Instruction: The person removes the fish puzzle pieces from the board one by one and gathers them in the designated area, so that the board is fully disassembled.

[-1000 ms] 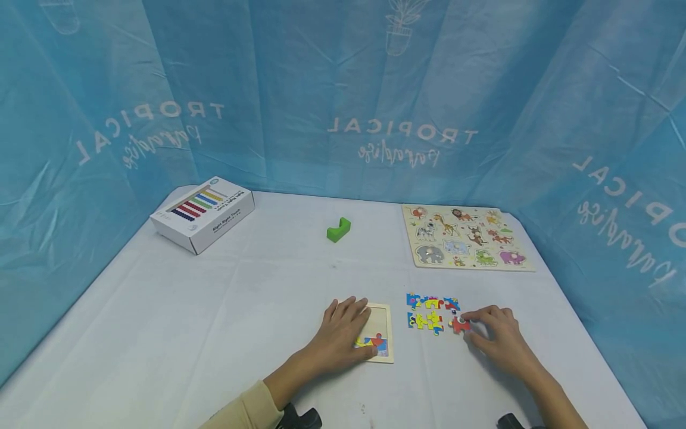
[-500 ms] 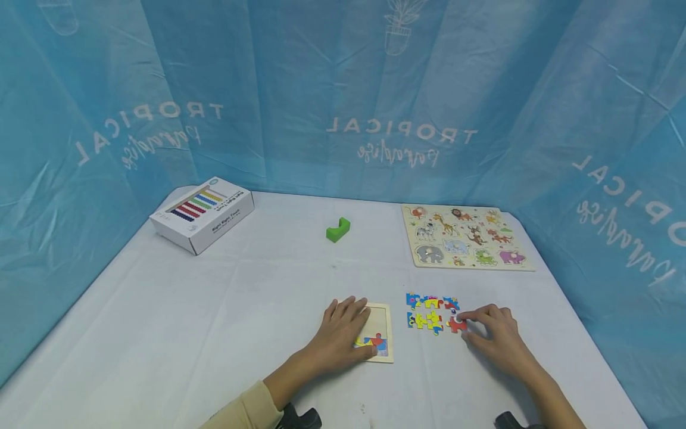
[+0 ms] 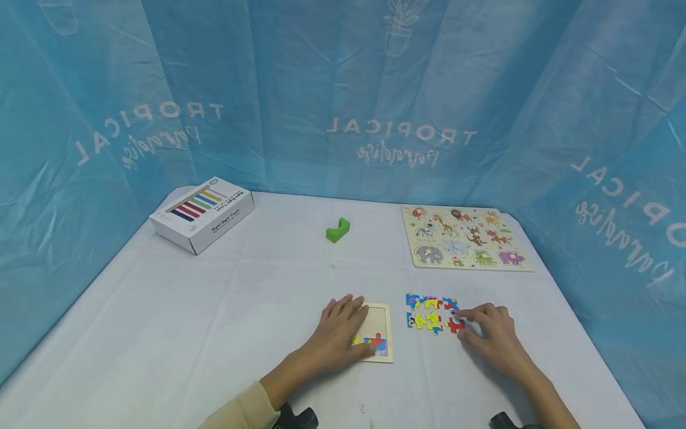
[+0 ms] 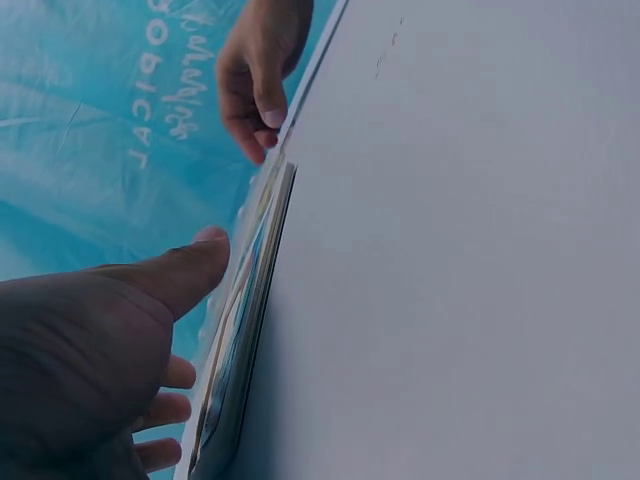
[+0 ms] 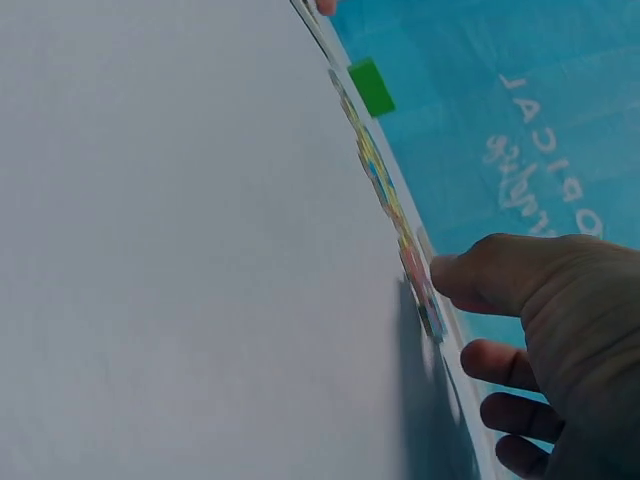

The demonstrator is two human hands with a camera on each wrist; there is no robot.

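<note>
One red piece [image 3: 456, 326] is pinched by the right hand [image 3: 492, 333] beside two left-to-right rows of puzzle pieces [image 3: 433, 322]; its long axis is unclear. One tray [image 3: 378, 320] is partly covered by the flat left hand [image 3: 337, 335].

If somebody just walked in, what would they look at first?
Probably the big blue curtain, printed with TROPICAL backwards, around the back and sides of the white table. Next, maybe the bright puzzle pieces between the wooden tray and the right hand. The green block farther back pops too.
</note>
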